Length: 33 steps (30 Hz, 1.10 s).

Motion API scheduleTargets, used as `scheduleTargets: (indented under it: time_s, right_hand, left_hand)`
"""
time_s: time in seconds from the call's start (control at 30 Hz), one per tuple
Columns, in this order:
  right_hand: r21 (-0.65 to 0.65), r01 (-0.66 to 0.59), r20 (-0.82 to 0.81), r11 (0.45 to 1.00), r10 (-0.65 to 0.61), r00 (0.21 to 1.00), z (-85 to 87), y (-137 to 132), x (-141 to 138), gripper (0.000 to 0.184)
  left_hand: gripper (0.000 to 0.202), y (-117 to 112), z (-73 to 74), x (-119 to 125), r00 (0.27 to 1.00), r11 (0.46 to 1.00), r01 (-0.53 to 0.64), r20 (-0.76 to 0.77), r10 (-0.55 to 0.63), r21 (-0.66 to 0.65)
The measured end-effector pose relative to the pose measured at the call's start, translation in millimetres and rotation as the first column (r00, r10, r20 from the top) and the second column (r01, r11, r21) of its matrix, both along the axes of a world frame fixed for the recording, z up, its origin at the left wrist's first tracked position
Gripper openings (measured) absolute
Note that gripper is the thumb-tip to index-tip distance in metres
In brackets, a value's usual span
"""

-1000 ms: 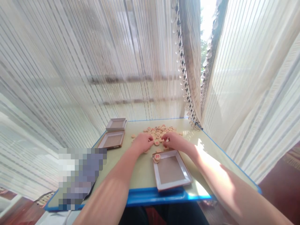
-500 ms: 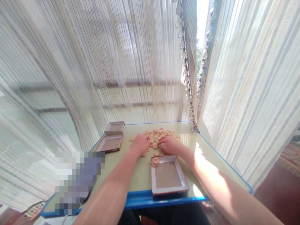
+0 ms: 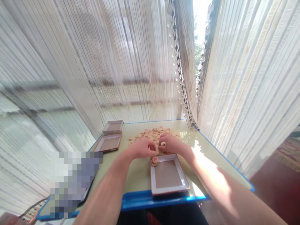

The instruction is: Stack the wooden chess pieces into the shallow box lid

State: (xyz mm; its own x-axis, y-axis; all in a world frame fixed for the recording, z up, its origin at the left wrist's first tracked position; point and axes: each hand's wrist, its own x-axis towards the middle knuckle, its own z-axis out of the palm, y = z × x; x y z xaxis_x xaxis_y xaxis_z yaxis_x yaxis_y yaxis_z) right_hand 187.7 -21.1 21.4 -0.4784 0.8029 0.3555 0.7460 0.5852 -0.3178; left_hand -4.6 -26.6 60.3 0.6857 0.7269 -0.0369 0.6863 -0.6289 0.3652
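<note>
A heap of round wooden game pieces [image 3: 154,133] with red marks lies spread on the far middle of a pale green table. My left hand [image 3: 142,148] and my right hand [image 3: 170,144] meet at the near edge of the heap, just beyond a shallow white-rimmed tray [image 3: 159,187]. The right hand's fingers pinch one pale round piece [image 3: 163,143]. The left hand's fingers are curled, and what they hold is hidden. A stack of pieces [image 3: 154,161] stands in the tray's far left corner.
Two more shallow trays [image 3: 110,143] [image 3: 113,126] lie at the table's far left. A blurred-out patch [image 3: 73,181] covers the near left. The table has a blue edge [image 3: 150,200]. Striped sheer curtains [image 3: 234,87] hang close behind and to the right.
Both hands have drawn back from the heap towards the tray's far edge. The right hand now lifts one pale piece in its fingertips. The camera has shifted a little.
</note>
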Motion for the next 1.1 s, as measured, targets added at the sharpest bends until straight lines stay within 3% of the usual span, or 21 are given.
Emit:
scheduleTargets:
  time_s: [0.13,0.4,0.53,0.77,0.9,1.1]
  right_hand:
    - [-0.023,0.02,0.007,1.0,-0.02,1.0,0.8,-3,-1,0.005]
    - [-0.023,0.03,0.02,0.999,-0.029,0.999,2.2,-5,-1,0.007]
    - [-0.036,0.035,0.052,0.999,-0.033,0.998,0.8,-4,0,0.008]
    - [-0.02,0.06,0.017,0.998,-0.059,0.998,7.4,-14,3,0.013]
    - [-0.059,0.057,0.027,0.997,-0.056,0.998,9.7,-17,5,0.018]
    - [-0.055,0.078,0.105,0.995,-0.072,0.992,0.6,-10,2,0.019]
  left_hand:
    - [0.019,-15,10.2,1,0.991,0.986,0.131,0.006,-0.131,-0.099]
    - [0.017,-6,-2.8,0,0.984,0.984,0.159,-0.063,-0.165,-0.086]
    - [0.016,-8,-0.6,1,0.992,0.992,0.113,-0.055,-0.116,-0.061]
    - [0.02,-11,11.7,1,0.991,1.0,-0.002,0.136,0.002,0.006]
    - [0.018,-8,11.9,-2,0.984,0.996,-0.083,0.159,0.079,0.022]
    - [0.014,-18,11.1,0,0.994,0.993,0.105,0.005,-0.105,-0.052]
